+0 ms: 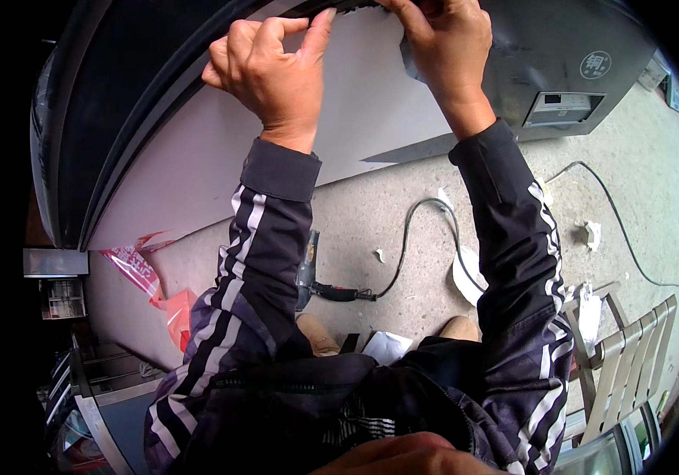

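Hands raised overhead: left hand (272, 67) pinches the black rubber sealing strip (157, 103) between thumb and curled fingers, right hand (442, 39) clamps its upper end, seating it along the white panel's (355, 103) edge; a power drill (308, 273) lies on the concrete floor (403, 214).

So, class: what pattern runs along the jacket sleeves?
White stripes on the dark sleeves, clearest in the head view.
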`<act>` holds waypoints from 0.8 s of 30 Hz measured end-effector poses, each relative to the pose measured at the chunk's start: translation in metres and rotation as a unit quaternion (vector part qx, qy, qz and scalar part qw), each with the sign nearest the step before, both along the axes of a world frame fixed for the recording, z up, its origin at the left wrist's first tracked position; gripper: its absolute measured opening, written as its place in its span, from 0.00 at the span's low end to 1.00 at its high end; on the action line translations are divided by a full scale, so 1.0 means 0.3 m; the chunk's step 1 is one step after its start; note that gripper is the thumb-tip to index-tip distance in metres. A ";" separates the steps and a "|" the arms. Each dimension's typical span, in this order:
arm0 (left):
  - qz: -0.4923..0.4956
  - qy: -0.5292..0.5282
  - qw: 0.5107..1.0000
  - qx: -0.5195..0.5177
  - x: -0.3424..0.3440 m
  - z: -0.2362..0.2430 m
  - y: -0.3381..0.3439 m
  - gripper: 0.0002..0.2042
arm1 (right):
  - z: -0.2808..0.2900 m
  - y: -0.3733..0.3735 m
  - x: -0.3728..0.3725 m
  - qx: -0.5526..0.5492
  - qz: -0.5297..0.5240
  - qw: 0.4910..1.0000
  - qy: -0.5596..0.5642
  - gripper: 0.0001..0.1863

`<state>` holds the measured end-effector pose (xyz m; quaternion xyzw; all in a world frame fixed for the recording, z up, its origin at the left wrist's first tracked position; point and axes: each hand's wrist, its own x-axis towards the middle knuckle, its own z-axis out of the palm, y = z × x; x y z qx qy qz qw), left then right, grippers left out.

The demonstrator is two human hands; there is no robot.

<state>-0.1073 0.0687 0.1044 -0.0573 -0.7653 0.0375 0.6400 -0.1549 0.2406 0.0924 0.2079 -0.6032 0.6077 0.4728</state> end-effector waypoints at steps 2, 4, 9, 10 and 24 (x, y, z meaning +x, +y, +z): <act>0.008 -0.002 1.000 0.003 0.007 -0.010 -0.009 0.13 | -0.010 -0.006 0.013 0.027 -0.037 0.999 0.012 0.14; 0.012 -0.009 1.000 0.004 0.014 -0.016 -0.009 0.13 | -0.014 0.000 0.018 0.062 -0.101 0.992 0.037 0.14; -0.003 0.002 1.000 0.006 0.011 0.002 -0.017 0.14 | 0.007 -0.006 0.000 -0.007 0.023 1.000 -0.005 0.14; -0.004 0.002 1.000 0.008 0.007 0.002 -0.015 0.14 | 0.011 -0.004 -0.003 -0.011 0.032 0.999 -0.009 0.14; -0.030 0.006 1.000 -0.003 -0.009 0.020 0.031 0.12 | 0.001 0.034 -0.014 -0.040 0.055 0.998 -0.018 0.14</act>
